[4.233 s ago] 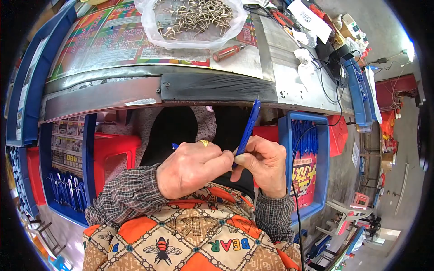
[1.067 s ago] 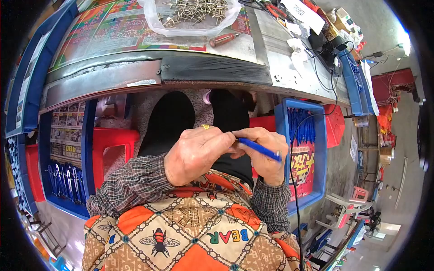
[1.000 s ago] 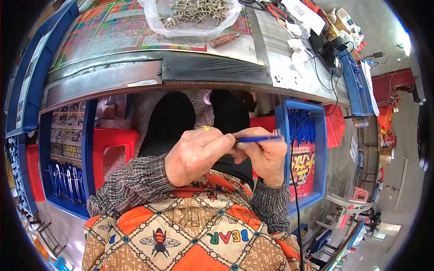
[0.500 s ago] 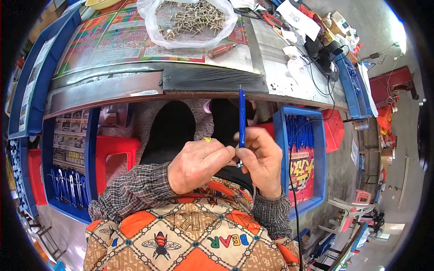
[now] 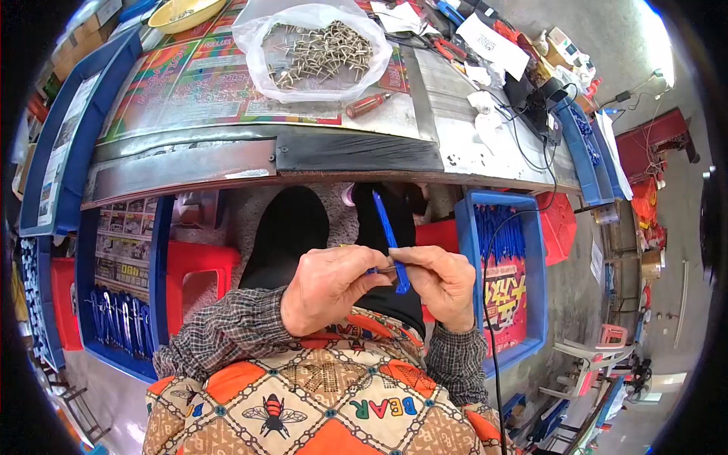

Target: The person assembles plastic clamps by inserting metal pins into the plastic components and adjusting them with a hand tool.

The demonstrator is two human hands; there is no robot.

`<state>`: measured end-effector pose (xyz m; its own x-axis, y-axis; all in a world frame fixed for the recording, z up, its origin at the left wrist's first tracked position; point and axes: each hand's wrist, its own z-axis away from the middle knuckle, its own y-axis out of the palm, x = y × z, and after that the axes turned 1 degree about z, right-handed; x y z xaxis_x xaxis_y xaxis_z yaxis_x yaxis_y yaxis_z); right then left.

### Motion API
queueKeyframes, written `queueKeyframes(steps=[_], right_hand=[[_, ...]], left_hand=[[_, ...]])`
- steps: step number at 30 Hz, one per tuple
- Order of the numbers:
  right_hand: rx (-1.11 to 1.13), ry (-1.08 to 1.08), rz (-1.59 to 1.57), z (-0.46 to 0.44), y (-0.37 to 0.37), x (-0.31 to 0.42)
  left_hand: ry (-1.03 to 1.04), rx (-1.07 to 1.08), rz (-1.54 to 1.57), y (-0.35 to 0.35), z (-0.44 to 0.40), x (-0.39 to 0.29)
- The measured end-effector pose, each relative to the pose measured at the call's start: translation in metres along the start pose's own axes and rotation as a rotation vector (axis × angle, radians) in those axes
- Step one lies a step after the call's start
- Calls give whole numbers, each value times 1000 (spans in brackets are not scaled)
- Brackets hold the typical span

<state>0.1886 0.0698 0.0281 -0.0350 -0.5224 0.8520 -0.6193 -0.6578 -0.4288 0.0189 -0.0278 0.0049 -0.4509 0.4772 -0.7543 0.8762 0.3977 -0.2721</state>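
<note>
Over the person's lap, short of the grey metal table, a slim blue plastic-looking strip points away from the body, its far end leaning left. The right hand is nearer, pinching its near end; the left hand pinches a thin metallic piece crosswise to it, contact unclear.

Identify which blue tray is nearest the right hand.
The blue tray beside the right hand, holding thin blue pieces and a pink-and-yellow sheet; the other blue trays sit farther off.
</note>
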Motion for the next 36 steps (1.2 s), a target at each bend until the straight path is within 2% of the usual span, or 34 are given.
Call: queueKeyframes(steps=[5, 8, 20, 23, 24, 27, 31, 36], right_hand=[[10, -117, 110, -5, 1, -4], [-9, -98, 100, -8, 5, -4], [113, 245, -70, -13, 10, 7], [-4, 435, -396, -7, 23, 4], [41, 431, -464, -10, 21, 7], [-106, 384, -426, -9, 24, 12], [-237, 108, -390, -4, 36, 2], [-154, 138, -281, 4, 22, 1]], left_hand=[[44, 6, -27, 1, 1, 2], [83, -5, -53, -1, -1, 0], [207, 50, -198, -8, 0, 5], [247, 34, -148, -6, -1, 9], [209, 21, -132, -5, 2, 8], [114, -25, -86, -1, 2, 8], [73, -45, -118, 0, 1, 6], [-28, -69, -90, -1, 3, 6]])
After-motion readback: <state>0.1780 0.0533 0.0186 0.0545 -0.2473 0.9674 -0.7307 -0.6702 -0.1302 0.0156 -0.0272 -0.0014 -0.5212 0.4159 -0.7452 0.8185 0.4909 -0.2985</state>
